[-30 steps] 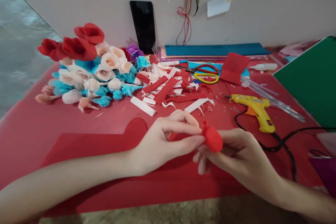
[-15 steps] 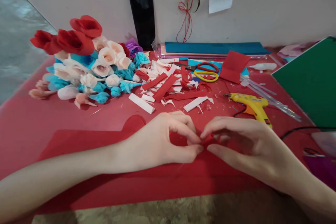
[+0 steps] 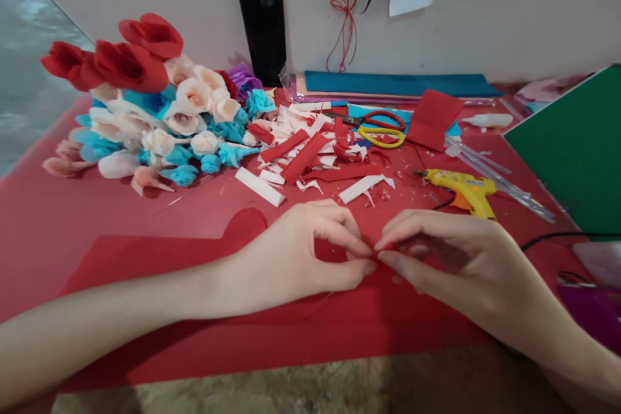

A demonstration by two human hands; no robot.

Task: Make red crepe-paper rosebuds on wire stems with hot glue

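My left hand [image 3: 320, 249] and my right hand [image 3: 436, 252] meet fingertip to fingertip above the near part of the table. Both pinch a small piece of red crepe paper [image 3: 392, 246], mostly hidden by the fingers. From below the left fingers a thin wire [image 3: 321, 303] seems to stick out. Under my forearm lies a flat sheet of red crepe paper [image 3: 130, 262]. A rounded red paper petal [image 3: 246, 226] shows just behind the left wrist.
Paper flowers [image 3: 160, 116] are heaped at the left. Paper scraps [image 3: 305, 155] and scissors [image 3: 383, 129] lie behind my hands. At the right are a yellow glue gun [image 3: 463, 189], clear glue sticks [image 3: 504, 178] and a green board [image 3: 577, 155]. A black phone [image 3: 263, 29] leans on the wall.
My right thumb and forefinger have closed together on the red paper, beside the left fingertips. The left hand keeps its pinch. The whole view has shifted slightly.
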